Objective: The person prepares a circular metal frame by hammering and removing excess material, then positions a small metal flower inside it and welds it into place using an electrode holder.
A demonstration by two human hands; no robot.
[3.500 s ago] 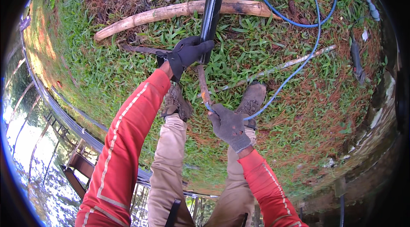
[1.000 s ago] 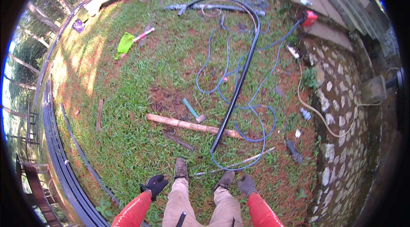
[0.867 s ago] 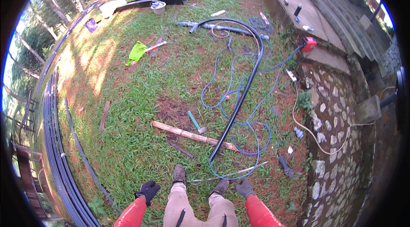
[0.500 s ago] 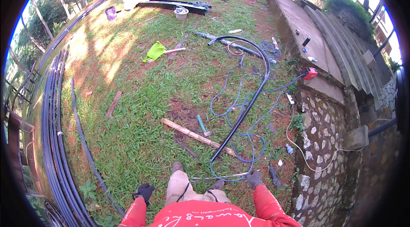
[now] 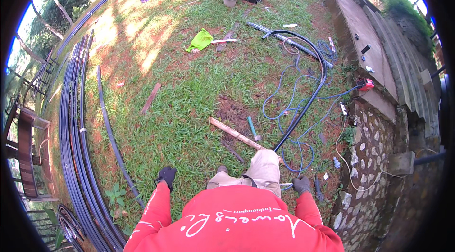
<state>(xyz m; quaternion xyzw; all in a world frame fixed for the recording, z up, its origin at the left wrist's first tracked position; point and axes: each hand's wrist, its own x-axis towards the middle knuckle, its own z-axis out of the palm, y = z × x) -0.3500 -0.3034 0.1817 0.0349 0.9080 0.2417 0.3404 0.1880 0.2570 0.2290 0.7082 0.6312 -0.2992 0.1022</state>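
Observation:
My right hand [image 5: 301, 184], in a dark grey glove, is closed around a thin pale rod [image 5: 286, 184]; most of the rod is hidden behind my right leg. Low on my left, my left hand [image 5: 166, 176] in a black glove hangs over the grass, fingers loosely apart and nothing visible in it. A long black pipe [image 5: 303, 111] with a curved far end lies ahead of my right leg. Blue hose [image 5: 311, 155] loops beside it, near my right hand. Past my knee are a wooden plank [image 5: 231, 130] and a hammer [image 5: 252, 128] with a turquoise handle.
Long black pipes [image 5: 71, 138] lie bundled on the left, with a single pipe [image 5: 110, 133] beside them. At right runs a stone wall [image 5: 362, 157] with a red device [image 5: 365, 84] on its upper ledge. Farther off are a yellow-green cloth [image 5: 201, 40] and a bucket [image 5: 230, 0].
My view has swung left and tilted down, so ground items sit farther right and higher. My right leg has come forward, covering most of the rod. My right hand still grips it.

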